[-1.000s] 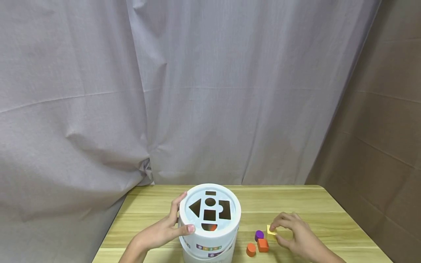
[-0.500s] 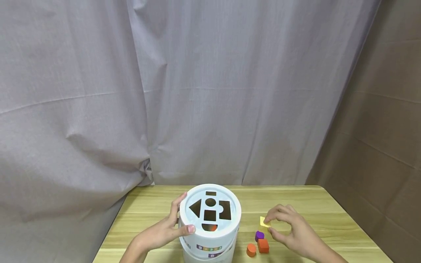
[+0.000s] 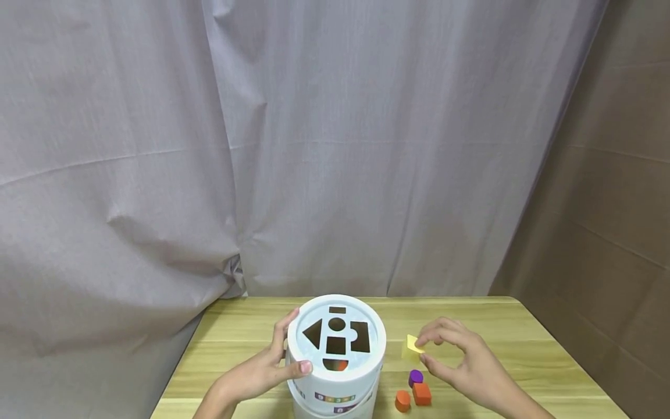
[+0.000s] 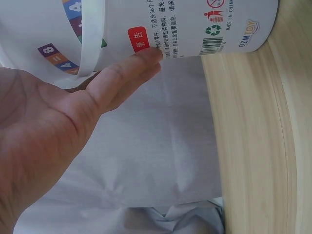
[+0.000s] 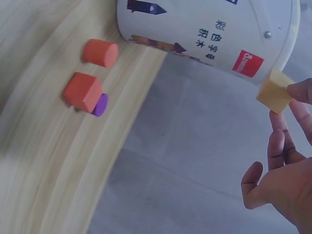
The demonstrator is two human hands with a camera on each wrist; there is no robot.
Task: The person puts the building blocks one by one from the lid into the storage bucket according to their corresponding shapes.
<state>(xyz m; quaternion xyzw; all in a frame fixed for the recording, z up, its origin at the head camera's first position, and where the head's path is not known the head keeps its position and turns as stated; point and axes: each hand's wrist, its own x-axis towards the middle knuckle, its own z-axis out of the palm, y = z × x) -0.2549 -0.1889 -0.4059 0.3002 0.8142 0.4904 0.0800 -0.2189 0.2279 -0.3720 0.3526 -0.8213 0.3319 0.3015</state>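
Your left hand curls around the white bucket on the table, while your right hand pinches a yellow block in its fingers beside the lid, which seems due next at a matching hole.

From my remote station I see a pale wooden table against a creased grey curtain. A brown panelled wall stands at right, evenly lit.
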